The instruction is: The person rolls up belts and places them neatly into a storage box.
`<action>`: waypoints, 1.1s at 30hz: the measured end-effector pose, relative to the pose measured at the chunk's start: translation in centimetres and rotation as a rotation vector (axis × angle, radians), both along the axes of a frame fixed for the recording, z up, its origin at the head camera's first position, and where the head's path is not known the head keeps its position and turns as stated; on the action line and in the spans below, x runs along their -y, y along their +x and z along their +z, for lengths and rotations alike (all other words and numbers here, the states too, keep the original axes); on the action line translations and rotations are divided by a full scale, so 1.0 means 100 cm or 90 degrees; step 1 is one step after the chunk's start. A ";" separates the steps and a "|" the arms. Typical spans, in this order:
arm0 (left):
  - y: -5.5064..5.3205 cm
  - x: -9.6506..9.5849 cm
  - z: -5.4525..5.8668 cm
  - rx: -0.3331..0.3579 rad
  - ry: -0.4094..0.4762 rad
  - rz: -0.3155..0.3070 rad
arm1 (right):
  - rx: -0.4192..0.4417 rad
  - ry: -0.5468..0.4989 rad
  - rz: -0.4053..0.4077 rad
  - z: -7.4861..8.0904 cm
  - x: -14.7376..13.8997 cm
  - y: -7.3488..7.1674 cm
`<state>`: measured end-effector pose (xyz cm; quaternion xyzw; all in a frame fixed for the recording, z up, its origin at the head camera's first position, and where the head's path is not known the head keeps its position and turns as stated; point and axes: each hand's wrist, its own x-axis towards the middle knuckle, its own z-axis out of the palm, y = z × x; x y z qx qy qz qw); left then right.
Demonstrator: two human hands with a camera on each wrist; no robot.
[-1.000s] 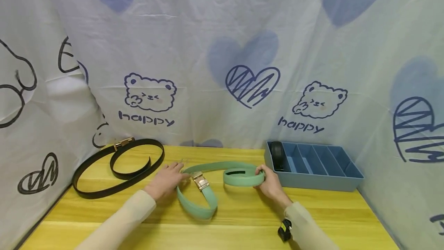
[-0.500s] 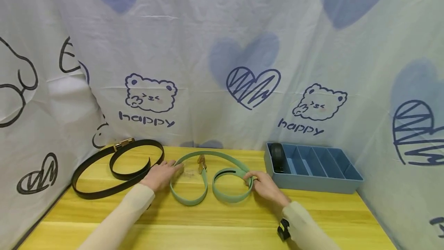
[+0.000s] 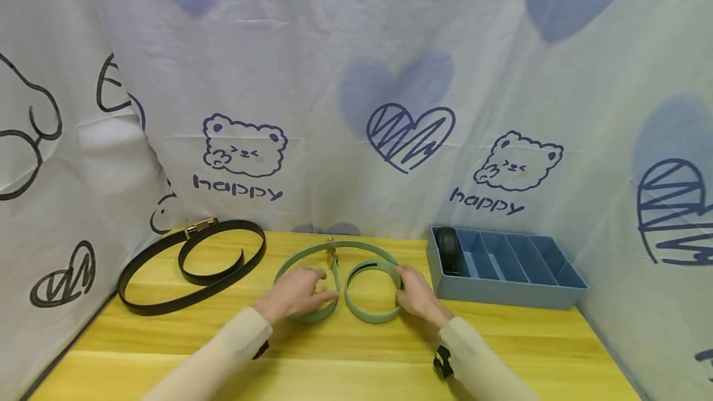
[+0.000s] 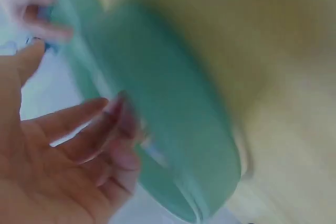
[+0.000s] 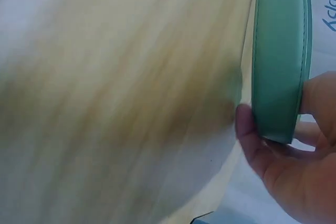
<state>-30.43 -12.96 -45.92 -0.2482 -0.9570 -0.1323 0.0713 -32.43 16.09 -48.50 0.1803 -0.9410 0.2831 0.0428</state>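
Your left hand [image 3: 298, 293] has moved right since the earlier frame, to the left part of the green belt [image 5: 280, 56]; it is loosely spread, contact unclear. Your right hand [image 3: 416, 294] pinches that belt's coiled end. You have two belts: the green between your hands, one black belt [image 3: 161, 308] farther left. One tray [image 3: 509, 293] has five compartments; the leftmost holds one black coil [image 3: 447, 249].
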 end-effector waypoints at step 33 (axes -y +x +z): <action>-0.008 0.018 0.004 0.196 -0.063 0.094 | 0.009 0.149 -0.109 0.007 0.001 -0.018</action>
